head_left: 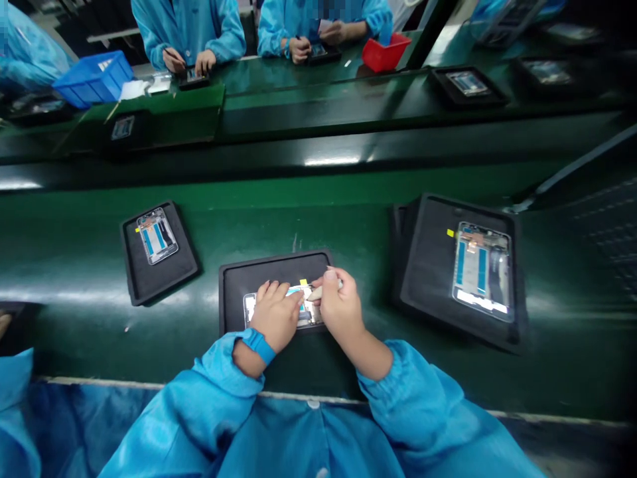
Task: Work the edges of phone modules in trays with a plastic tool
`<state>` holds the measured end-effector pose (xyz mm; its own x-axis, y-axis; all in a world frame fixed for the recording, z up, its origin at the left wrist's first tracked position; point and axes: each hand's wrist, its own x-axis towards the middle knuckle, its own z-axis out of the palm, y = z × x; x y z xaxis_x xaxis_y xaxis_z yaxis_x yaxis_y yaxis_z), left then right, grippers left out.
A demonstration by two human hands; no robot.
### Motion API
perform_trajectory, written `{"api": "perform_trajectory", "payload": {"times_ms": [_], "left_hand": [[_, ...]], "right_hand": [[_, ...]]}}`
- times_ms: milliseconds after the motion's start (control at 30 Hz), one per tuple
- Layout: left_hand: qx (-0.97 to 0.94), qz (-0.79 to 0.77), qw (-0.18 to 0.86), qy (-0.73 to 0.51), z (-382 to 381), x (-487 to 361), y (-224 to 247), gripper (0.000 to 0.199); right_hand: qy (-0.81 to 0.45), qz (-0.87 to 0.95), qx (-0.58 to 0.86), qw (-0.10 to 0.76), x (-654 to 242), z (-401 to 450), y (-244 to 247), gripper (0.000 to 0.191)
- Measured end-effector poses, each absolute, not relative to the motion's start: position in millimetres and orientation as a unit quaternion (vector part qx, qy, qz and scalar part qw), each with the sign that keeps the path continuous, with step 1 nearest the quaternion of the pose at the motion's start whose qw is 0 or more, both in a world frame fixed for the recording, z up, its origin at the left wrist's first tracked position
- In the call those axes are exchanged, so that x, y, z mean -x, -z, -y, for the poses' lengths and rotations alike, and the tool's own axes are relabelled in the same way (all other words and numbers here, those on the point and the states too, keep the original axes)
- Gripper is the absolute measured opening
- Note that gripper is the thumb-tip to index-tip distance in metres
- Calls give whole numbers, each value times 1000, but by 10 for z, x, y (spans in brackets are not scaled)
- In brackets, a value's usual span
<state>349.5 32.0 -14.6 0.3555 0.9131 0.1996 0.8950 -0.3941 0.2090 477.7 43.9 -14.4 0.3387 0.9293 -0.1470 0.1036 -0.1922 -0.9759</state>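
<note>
A phone frame with exposed inner parts (249,309) lies in a black tray (271,269) in front of me, with a yellow tab at its upper edge. My left hand (275,312), a blue band round its wrist, rests flat across the left half of the frame, fingers spread. In my right hand (343,305) a pale, pointed stick-like tool (315,293) is pinched, its tip against or just above the frame's right part. My hands cover much of the frame, and the tool's exact kind cannot be made out.
On the green workbench (279,229), a black tray with a phone frame (158,236) lies to the left. A stack of black trays (428,265) at right carries another phone frame (482,272). Across the bench, co-workers in blue work near a blue bin (94,79) and a red bin (385,54).
</note>
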Motion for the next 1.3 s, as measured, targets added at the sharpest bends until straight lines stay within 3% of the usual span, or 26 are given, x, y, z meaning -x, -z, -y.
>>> {"api": "perform_trajectory", "payload": {"times_ms": [367, 733, 1300], "left_hand": [[-826, -552, 4, -110, -288, -3540, 121, 21], [-833, -551, 26, -40, -285, -3550, 87, 24], [-832, -551, 27, -50, -282, -3550, 90, 24]], "right_hand": [[-401, 416, 649, 495, -4774, -443, 156, 38], [-308, 518, 640, 476, -4771, -449, 160, 30], [-328, 487, 669, 455, -4764, -430, 81, 33]]}}
